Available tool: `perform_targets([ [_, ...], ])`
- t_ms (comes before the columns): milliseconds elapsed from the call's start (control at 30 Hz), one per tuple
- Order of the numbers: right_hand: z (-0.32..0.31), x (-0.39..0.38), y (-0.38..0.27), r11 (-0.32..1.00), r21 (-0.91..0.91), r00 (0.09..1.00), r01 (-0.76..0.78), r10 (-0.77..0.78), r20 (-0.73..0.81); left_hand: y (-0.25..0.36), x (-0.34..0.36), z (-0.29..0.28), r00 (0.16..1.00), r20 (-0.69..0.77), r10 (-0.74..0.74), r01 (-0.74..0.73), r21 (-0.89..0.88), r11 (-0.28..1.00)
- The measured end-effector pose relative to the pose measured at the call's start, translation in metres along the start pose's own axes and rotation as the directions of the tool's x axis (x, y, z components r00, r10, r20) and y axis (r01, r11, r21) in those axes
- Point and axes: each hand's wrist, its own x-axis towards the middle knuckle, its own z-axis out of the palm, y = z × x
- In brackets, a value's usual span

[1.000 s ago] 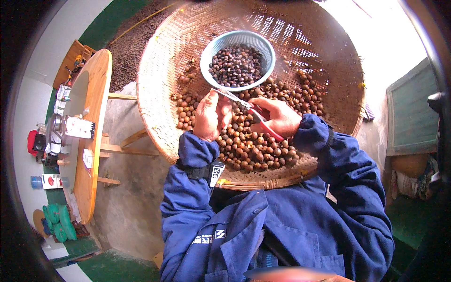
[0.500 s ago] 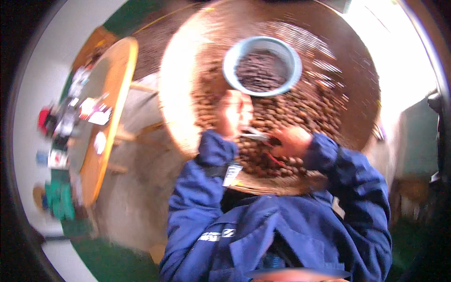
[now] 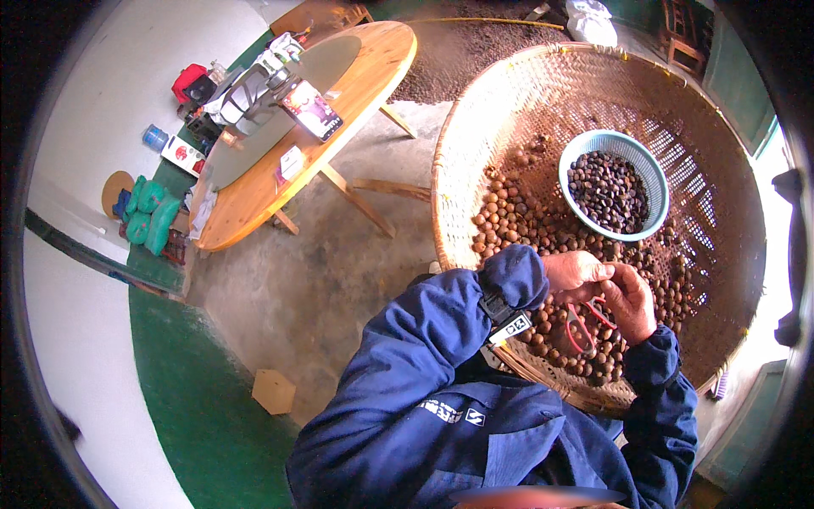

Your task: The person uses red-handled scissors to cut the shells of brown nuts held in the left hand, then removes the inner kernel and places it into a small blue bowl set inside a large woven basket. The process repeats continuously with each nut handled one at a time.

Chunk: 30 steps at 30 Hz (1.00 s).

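My left hand (image 3: 577, 271) and my right hand (image 3: 630, 297) meet at the fingertips above the near part of a large round woven basket (image 3: 475, 93). Thumb and fingers of the left hand are pinched together; whatever small thing lies between them is hidden. Red-handled scissors (image 3: 572, 332) hang open-looped under the right fingers, which close on them, and their blades are covered by the hands. Round brown nuts (image 3: 500, 225) are spread below and around both hands. Beyond them, inside the basket, a light-blue plastic colander (image 3: 660, 191) holds dark seeds (image 3: 606, 191).
An oval wooden table (image 3: 386, 68) stands to the left, with a box-like colourful package (image 3: 312, 109) and other items on it. Green bundles (image 3: 148, 216) lie by the wall. A white sack (image 3: 591, 21) and a wooden chair (image 3: 682, 42) are at the back.
The view has swung left, so the basket and hands now sit farther right. My hands have come together at the fingertips; the scissors' blades, visible before, are now hidden.
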Motion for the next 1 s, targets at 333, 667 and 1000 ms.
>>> perform_targets([
  [333, -0.018, 0.000, -0.012, 0.995, -0.047, 0.995, -0.089, 0.090, 0.032, 0.033, -0.008, 0.015, 0.998, -0.043, -0.047, 0.045, -0.043, 0.998],
  [667, -0.040, -0.008, -0.031, 1.000, -0.013, 0.999, 0.023, -0.024, -0.046, 0.060, 0.009, 0.042, 0.990, -0.129, 0.062, -0.057, 0.045, 0.997],
  [1000, -0.033, -0.004, -0.005, 0.984, -0.176, 0.993, 0.013, -0.034, -0.117, 0.027, 0.020, 0.034, 0.975, -0.153, 0.158, -0.167, -0.045, 0.985],
])
